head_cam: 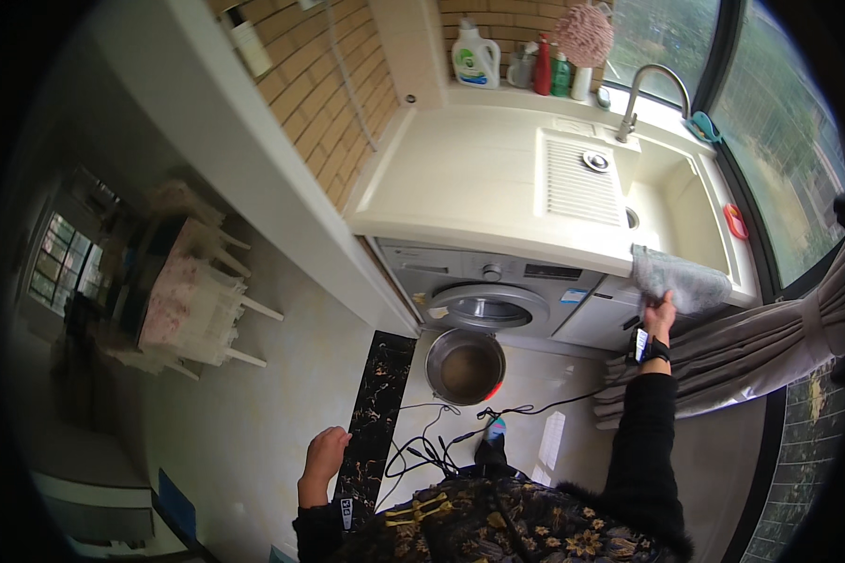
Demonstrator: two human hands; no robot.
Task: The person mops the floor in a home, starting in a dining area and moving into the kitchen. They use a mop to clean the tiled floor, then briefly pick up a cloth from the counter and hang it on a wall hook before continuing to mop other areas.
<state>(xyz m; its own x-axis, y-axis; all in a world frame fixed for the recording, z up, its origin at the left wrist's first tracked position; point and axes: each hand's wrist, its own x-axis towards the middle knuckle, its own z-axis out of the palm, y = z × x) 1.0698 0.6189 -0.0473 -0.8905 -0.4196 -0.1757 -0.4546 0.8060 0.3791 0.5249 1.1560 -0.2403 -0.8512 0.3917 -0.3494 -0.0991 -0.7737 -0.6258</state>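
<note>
A grey cloth lies over the front edge of the white sink, part of it hanging down the front. My right hand grips its lower edge, with some fingers hidden behind the fabric. Down at the left, away from the counter, my left hand is loosely closed, and I see nothing in it. A metal bucket stands on the floor before the washing machine; its bottom looks brownish, and whether it holds water I cannot tell.
Black cables trail across the floor by my foot. A tied grey curtain hangs at the right. Detergent and several bottles line the back ledge near the faucet. A red soap dish sits on the sink's right rim.
</note>
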